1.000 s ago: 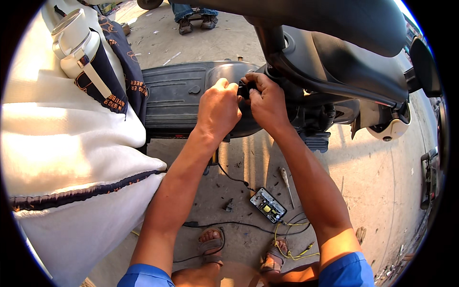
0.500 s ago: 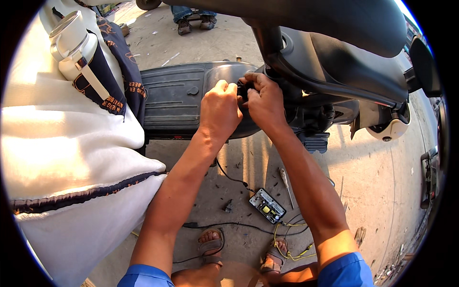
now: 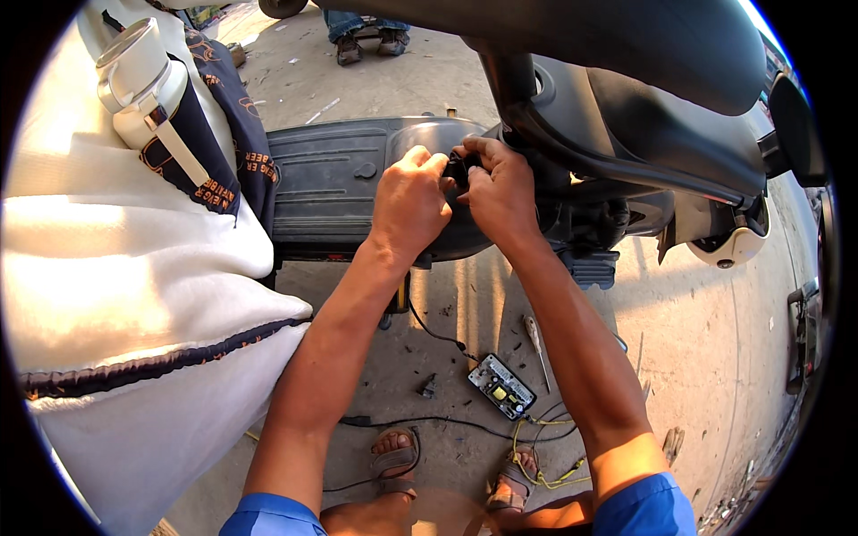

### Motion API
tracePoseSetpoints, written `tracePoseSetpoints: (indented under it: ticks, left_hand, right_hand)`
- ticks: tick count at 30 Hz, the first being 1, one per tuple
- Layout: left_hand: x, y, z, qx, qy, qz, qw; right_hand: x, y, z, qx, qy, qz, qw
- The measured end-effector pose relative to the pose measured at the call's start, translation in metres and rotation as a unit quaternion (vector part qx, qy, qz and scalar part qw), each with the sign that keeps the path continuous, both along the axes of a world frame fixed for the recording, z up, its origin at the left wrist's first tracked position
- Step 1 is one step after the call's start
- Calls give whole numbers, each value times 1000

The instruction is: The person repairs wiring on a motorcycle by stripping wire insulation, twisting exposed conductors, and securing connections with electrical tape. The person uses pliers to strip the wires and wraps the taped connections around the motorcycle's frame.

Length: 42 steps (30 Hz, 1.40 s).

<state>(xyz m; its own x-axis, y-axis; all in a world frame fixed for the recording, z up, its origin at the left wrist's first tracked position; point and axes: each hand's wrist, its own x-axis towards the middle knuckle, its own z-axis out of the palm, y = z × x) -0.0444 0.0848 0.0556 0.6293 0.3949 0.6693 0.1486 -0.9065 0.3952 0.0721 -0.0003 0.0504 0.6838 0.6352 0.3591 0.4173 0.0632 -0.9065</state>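
Observation:
Above the scooter's black footboard [image 3: 326, 179], both of my hands meet with bent fingers around a small black part [image 3: 459, 167]. My left hand [image 3: 409, 198] pinches its left side; my right hand [image 3: 497, 189] grips the right side. Fingers cover most of the part, so its kind cannot be made out. On the ground below, between my forearms, lies an opened charger [image 3: 501, 387] with its circuit board and a yellow component showing. A black cable [image 3: 433, 332] runs from it up toward the footboard. Beside it rests a screwdriver [image 3: 534, 339] with a pale handle.
A white quilted cover [image 3: 152, 295] hangs at the left, with a white bottle [image 3: 138, 76] in its pocket. The black scooter seat [image 3: 679, 89] rises at upper right. Yellow wires [image 3: 536, 469] lie near my right foot. Another person's shoes [image 3: 371, 45] stand at the back.
The view has shifted slightly. My hands stay together on the black part, with only small finger movement visible.

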Motion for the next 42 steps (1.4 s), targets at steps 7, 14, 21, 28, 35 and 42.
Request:
tracePoseSetpoints:
  ticks: [7,14,21,28,35,42]
  left_hand:
    - [-2,1,1,-13,3,0,1000]
    - [-18,5,-1,-58,-48,8,997]
    - [-19,1,2,-97,-89,-16,991]
    - [-17,0,-6,-201,-128,-64,969]
    - [-24,2,-10,-404,-141,-118,896]
    - [-23,6,-18,-439,-145,-154,873]
  right_hand:
    - [0,1,-1,-2,-36,-18,999]
    - [-8,-4,10,-15,34,-14,999]
    - [-10,-15,19,-9,103,18,995]
    - [-6,-15,15,8,124,33,992]
    - [-7,-18,18,6,128,41,991]
    - [-6,-17,16,8,132,44,990]
